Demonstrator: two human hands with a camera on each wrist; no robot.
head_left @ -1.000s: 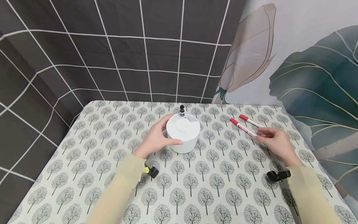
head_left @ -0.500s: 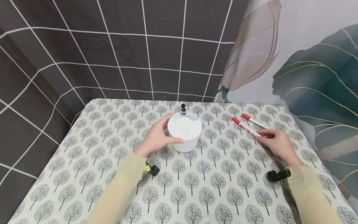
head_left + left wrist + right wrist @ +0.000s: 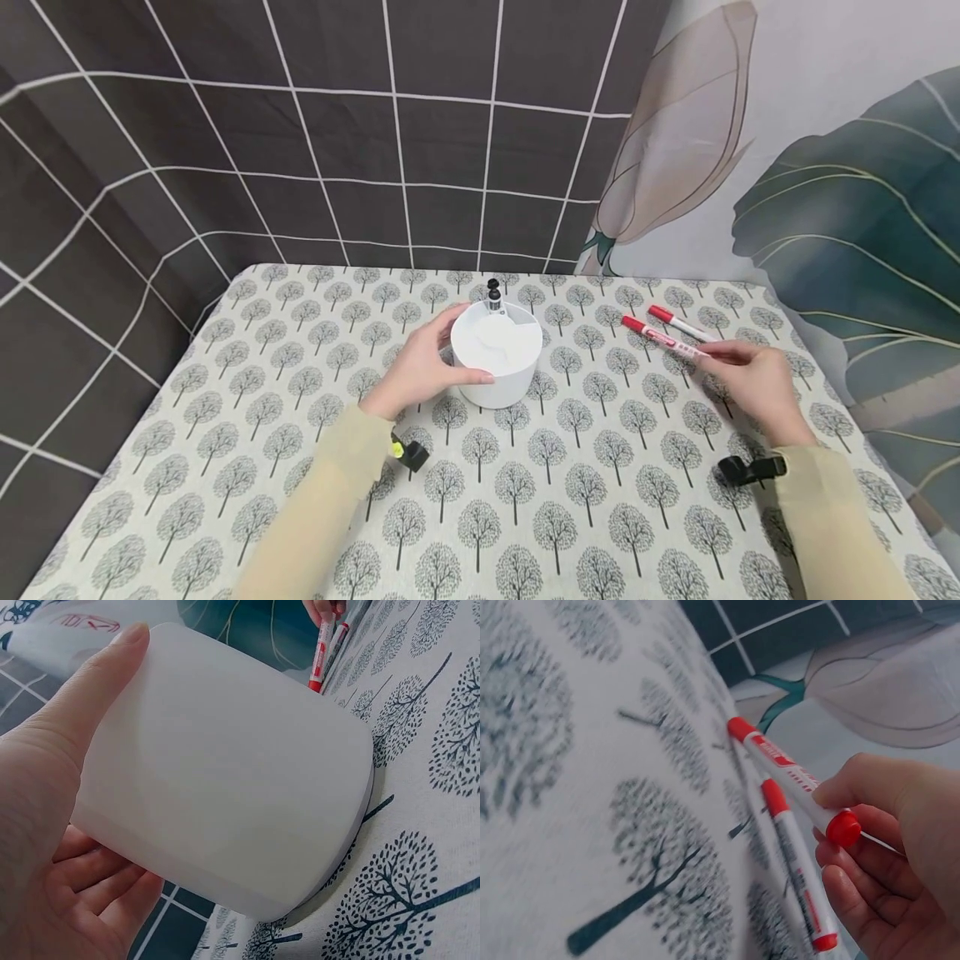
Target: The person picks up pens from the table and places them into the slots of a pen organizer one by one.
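In the head view my left hand point(image 3: 427, 362) holds the left side of a white round container point(image 3: 498, 387), its thumb along the near side. The container stands upright on the cloth, and the left wrist view shows its smooth wall point(image 3: 232, 772). A small black-topped item point(image 3: 494, 296) sticks up at its far rim; its kind is unclear. At the right, my right hand point(image 3: 753, 383) pinches the near end of a red-capped white marker point(image 3: 787, 769) between thumb and fingers. A second red-capped marker point(image 3: 799, 877) lies on the cloth close beside it.
A tree-patterned cloth point(image 3: 555, 525) covers the table. Behind it hangs a dark grid-patterned curtain point(image 3: 300, 142), with a flower-printed curtain point(image 3: 810, 275) at the right. Each wrist wears a small black camera on a strap.
My right hand has closed on the marker and shifted slightly right, turning the marker's near end up a little. The left hand and container stay put; the head view has shifted slightly.
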